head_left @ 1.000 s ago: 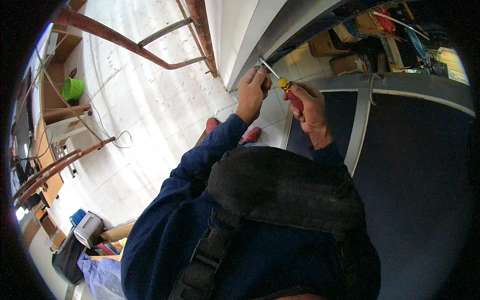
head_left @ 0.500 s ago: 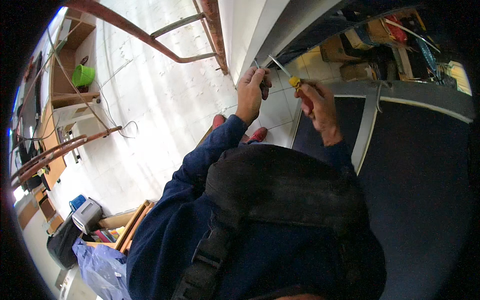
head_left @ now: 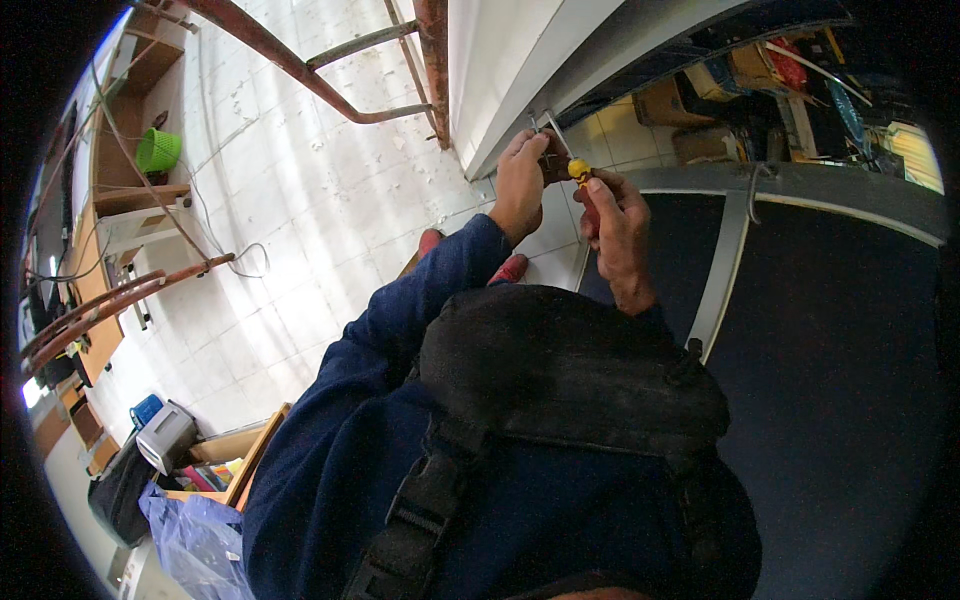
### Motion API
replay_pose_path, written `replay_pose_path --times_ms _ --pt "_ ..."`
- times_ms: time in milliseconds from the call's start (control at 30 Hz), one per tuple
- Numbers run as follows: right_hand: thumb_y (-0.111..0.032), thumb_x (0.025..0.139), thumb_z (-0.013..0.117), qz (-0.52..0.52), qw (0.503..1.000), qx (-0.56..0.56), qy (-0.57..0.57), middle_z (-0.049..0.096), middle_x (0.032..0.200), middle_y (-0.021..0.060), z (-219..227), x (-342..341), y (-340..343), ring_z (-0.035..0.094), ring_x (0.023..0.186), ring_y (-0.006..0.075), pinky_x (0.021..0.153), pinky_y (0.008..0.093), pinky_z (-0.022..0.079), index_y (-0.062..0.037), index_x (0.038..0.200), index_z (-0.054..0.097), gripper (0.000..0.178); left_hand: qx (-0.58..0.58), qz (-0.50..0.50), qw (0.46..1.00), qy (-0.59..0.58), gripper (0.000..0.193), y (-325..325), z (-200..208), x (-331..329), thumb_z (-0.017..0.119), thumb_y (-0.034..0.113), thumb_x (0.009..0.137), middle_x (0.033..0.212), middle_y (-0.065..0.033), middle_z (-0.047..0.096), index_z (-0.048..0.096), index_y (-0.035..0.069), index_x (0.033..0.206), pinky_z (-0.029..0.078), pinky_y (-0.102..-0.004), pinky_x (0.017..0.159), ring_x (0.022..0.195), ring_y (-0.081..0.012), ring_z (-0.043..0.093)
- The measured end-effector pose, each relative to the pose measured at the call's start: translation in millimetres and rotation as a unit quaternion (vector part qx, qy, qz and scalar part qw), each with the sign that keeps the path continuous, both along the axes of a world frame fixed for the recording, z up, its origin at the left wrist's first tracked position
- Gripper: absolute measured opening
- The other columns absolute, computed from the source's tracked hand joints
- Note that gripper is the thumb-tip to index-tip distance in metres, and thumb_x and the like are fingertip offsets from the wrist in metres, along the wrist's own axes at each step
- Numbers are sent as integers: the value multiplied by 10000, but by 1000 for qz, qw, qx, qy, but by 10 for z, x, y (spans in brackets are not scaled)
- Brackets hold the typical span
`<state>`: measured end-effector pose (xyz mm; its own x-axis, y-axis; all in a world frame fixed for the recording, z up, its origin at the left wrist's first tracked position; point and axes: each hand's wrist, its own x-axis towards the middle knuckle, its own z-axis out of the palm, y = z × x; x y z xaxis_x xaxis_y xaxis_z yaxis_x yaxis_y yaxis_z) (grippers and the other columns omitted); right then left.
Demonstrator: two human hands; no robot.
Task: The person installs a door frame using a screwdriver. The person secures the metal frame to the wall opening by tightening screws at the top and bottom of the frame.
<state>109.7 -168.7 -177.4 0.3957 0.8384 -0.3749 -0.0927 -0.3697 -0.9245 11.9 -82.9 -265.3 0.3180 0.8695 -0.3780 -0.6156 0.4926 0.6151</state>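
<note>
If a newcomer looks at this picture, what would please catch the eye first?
Probably the red-and-yellow screwdriver in the right hand, at the upper middle, close beside the left hand. Then perhaps the bright green basket by the wooden shelves at far left, and the red shoes below the hands.

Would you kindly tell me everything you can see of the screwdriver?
The screwdriver has a red handle, yellow toward the front, and a thin, straight shaft that looks like shiny metal. The right hand grips the handle and partly covers it. The shaft points away from the person, slanting left, toward a pale frame; whether its tip touches anything is too small to tell. The left hand is close by, on its left.
</note>
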Motion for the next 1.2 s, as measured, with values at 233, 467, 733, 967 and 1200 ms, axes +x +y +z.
replay_pose_path --times_ms 233,467,733,967,1200 --pt "-219 939 696 33 913 89 -396 683 922 92 -130 -108 -26 681 727 191 628 313 551 -34 1112 632 262 -65 -8 994 -89 252 -36 130 84 503 234 1039 1000 -122 673 605 13 1105 567 -362 769 844 -212 671" --pt "-185 892 723 155 816 174 -528 666 960 120 -88 383 137 712 809 306 691 410 582 -89 1111 617 262 -56 -5 991 -120 346 -89 243 126 576 308 1024 1102 -92 670 598 20 1215 555 -365 887 981 -225 671" --pt "-204 911 703 263 770 218 -539 669 967 126 58 726 378 721 793 313 637 423 576 -123 1086 603 218 -50 14 986 -159 366 -71 212 168 605 308 1008 1128 -101 669 593 19 1232 554 -398 949 1062 -226 660" --pt "-234 969 652 190 910 63 -364 681 1025 152 -28 411 34 705 921 293 783 408 560 -62 1153 595 257 -37 -9 999 -15 298 -126 155 76 600 246 1009 979 -95 704 666 -4 1156 603 -362 802 875 -213 699" --pt "-259 1003 614 62 991 -4 -122 655 960 96 -116 63 -24 662 888 208 818 348 544 -7 1170 573 305 -13 -24 1000 3 304 -39 155 -35 626 257 996 955 -84 701 677 0 1149 589 -333 745 827 -175 682"
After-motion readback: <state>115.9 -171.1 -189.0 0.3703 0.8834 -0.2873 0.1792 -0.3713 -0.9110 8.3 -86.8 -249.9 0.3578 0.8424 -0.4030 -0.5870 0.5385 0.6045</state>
